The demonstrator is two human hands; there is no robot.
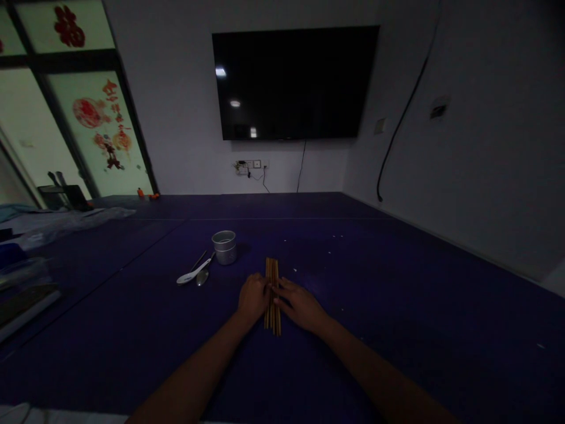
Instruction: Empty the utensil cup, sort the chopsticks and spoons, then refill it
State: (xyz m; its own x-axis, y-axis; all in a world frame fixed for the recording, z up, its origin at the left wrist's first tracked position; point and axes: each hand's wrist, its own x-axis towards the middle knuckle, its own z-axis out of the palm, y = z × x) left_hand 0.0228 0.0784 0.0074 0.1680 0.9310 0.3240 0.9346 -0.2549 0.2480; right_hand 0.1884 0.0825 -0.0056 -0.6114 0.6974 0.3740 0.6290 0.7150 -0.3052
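Dim room, long blue-purple tabletop (309, 365) running back to a pale wall (176, 118); pale seams cross it, and small white specks dot the right side. Bundle of slim yellow-brown sticks (272, 297) lies flat near the middle, ends pointing toward the wall and the person, lower ends uneven. Left hand (255, 299) at the bundle's left side, fingers bent in against it; how far closed, cannot tell. Right hand (302, 303) on the other side, loosely open, thumb apart from the fingers, fingertips on the sticks; whether either hand grips firmly, cannot tell. Beyond and left of the hands: a grey metal cup (225, 247), upright, mouth up. Just beside it, a white spoon (192, 275) set slantwise, a metal spoon (202, 277) with its bowl near, and a thin dark utensil (198, 261). Far left, crumpled clear plastic (83, 221) and a shallow tray (26, 306), partly out of view; small orange items (148, 193) at the back edge. Wall carries a large black television (295, 82) with light reflections, sockets (253, 165) and wires below. Dark cable (404, 112) hangs down the right wall. Left: dark-framed glass door (99, 129), red decorations on the panes.
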